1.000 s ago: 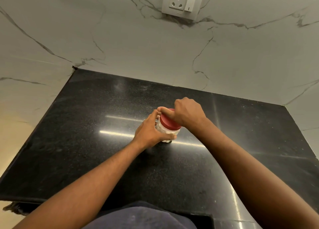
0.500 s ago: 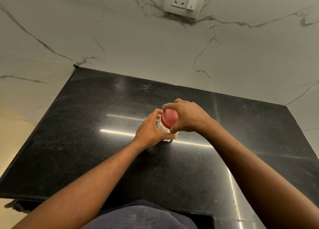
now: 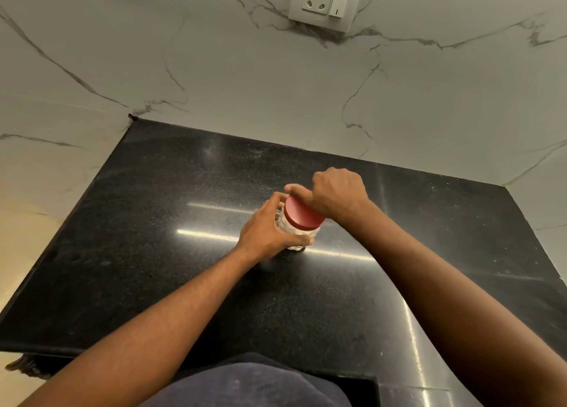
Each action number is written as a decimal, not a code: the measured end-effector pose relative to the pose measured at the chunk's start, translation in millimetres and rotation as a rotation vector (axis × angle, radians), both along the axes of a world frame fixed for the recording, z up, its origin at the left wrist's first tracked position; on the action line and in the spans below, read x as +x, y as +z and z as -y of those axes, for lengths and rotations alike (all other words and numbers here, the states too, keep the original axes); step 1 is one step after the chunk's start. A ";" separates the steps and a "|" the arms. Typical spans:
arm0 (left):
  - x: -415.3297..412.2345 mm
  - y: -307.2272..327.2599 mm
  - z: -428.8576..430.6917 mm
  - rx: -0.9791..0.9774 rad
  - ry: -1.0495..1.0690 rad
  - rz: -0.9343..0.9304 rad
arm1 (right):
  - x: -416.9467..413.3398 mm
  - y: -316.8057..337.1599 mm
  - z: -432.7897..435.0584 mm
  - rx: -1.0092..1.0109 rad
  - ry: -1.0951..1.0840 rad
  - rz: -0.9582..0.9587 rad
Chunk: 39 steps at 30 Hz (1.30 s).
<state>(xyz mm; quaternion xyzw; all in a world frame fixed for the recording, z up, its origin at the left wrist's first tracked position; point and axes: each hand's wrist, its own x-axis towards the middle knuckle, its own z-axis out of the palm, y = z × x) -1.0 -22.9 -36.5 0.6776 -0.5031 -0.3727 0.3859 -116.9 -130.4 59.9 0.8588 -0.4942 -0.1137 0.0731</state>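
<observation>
So here's what I've got on the head cam right now: a small clear jar with a red lid standing on the black granite countertop, pretty much dead centre of the slab and well away from every edge. Both hands are on it. The left hand comes in from the left and wraps the jar's body, thumb lying across the near side low down, fingers going round the far side where I can't see them. The right hand sits over the top from the right and far side, fingers curled down onto the lid's rim, so the two hands nearly meet just above the jar's left shoulder. The jar looks tipped a little toward me, with the lid's flat top showing. Can't tell from here if the lid is screwed tight or loose. Behind it all there's the marbled wall with a white socket up top.
</observation>
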 end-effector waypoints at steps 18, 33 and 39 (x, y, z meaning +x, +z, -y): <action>-2.8 2.0 -4.2 0.006 0.000 0.018 | 4.3 -0.8 -11.1 -0.001 0.007 -0.052; -4.0 1.1 -5.7 -0.028 0.027 0.094 | -15.2 -4.2 -24.9 0.069 0.117 0.153; -3.5 3.5 -9.1 -0.030 0.023 0.075 | -20.1 -6.2 -20.4 0.023 0.048 0.128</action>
